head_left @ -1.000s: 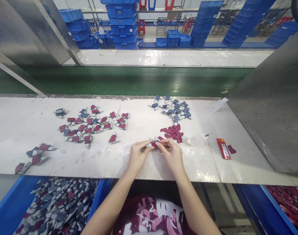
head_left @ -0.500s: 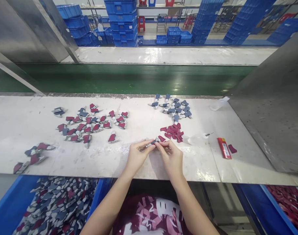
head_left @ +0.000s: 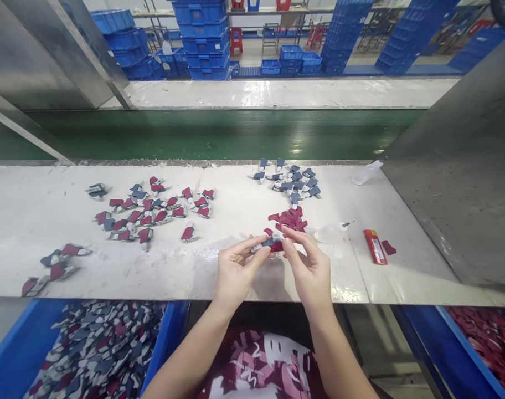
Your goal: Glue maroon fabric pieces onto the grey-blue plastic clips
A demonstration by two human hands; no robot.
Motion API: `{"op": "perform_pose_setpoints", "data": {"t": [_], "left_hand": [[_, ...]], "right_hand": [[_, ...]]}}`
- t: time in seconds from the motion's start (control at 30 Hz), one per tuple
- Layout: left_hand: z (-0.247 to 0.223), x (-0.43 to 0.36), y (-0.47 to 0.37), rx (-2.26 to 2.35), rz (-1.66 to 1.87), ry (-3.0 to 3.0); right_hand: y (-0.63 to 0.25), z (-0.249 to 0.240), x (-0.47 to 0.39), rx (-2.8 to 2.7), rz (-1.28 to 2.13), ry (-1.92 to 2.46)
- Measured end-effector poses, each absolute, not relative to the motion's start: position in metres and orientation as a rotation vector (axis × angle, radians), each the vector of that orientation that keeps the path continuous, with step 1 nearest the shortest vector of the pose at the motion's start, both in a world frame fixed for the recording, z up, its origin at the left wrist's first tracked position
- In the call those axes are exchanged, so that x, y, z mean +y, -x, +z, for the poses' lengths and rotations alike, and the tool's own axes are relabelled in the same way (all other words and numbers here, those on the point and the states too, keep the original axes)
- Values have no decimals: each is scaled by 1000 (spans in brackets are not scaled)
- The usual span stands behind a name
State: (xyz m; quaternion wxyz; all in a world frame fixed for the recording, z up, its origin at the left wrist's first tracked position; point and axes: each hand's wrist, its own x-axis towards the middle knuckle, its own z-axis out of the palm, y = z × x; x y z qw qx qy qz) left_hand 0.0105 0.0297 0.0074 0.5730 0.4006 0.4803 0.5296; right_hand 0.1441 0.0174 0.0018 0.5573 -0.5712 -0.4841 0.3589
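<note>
My left hand (head_left: 235,272) pinches a small blue-and-grey plastic part (head_left: 269,241) between thumb and fingers. My right hand (head_left: 311,270) has thumb and index finger closed on the end of a small maroon piece (head_left: 276,246), which lies against that part; whether the two are joined I cannot tell. Just beyond my fingers is a pile of loose maroon pieces (head_left: 293,219). Behind it lies a group of blue-and-grey parts (head_left: 296,185). To the left are scattered several parts with maroon or blue faces (head_left: 147,220).
A translucent bottle with a needle tip (head_left: 331,233) lies right of the pile, near a red packet (head_left: 375,247). Another translucent bottle (head_left: 366,173) stands further back. Blue bins hold parts (head_left: 98,343) at lower left and maroon pieces (head_left: 485,338) at lower right. A green belt (head_left: 236,133) runs behind the table.
My right hand has shifted right and its fingers have opened out a little. The maroon piece now shows more between my hands. The view has tilted slightly.
</note>
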Motion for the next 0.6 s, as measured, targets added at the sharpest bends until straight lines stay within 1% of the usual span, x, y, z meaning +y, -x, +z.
{"op": "perform_pose_setpoints", "data": {"t": [0.07, 0.13, 0.23, 0.43, 0.6], "left_hand": [[12, 25, -11, 1129, 1243, -986], [13, 21, -11, 1139, 1255, -1061], [14, 17, -12, 1156, 1270, -1145], [16, 11, -21, 1148, 1269, -1128], [24, 10, -25, 1170, 1261, -1059]], "right_hand": [[-149, 4, 19, -1158, 1005, 1249], [-151, 5, 20, -1184, 1052, 1182], [-148, 6, 19, -1229, 982, 1185], [-139, 4, 12, -1288, 658, 1270], [-147, 3, 8, -1274, 700, 1170]]}}
